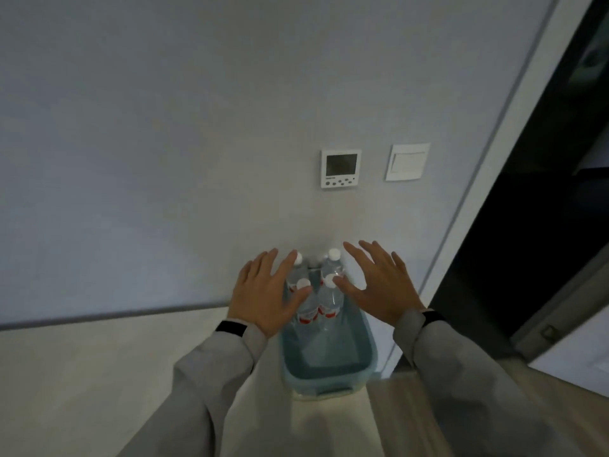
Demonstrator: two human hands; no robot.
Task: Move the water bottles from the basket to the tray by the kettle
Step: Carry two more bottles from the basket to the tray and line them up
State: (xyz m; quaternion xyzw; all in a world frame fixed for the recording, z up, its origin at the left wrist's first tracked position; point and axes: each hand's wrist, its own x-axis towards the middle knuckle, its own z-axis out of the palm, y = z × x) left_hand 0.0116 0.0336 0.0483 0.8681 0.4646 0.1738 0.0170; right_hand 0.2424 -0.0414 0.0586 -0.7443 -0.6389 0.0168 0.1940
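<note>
A blue-grey plastic basket (324, 371) stands on the pale floor against the wall. Several clear water bottles (329, 298) with white caps and red labels stand upright at its far end. My left hand (267, 291) hovers over the left bottles, fingers spread, holding nothing. My right hand (379, 282) hovers to the right of the bottles, fingers spread, its thumb near a white cap. No tray or kettle is in view.
A wall thermostat (340, 168) and a white light switch (407, 161) hang above the basket. A white door frame (461, 199) and a dark doorway (527, 225) lie to the right. Pale floor stretches to the left.
</note>
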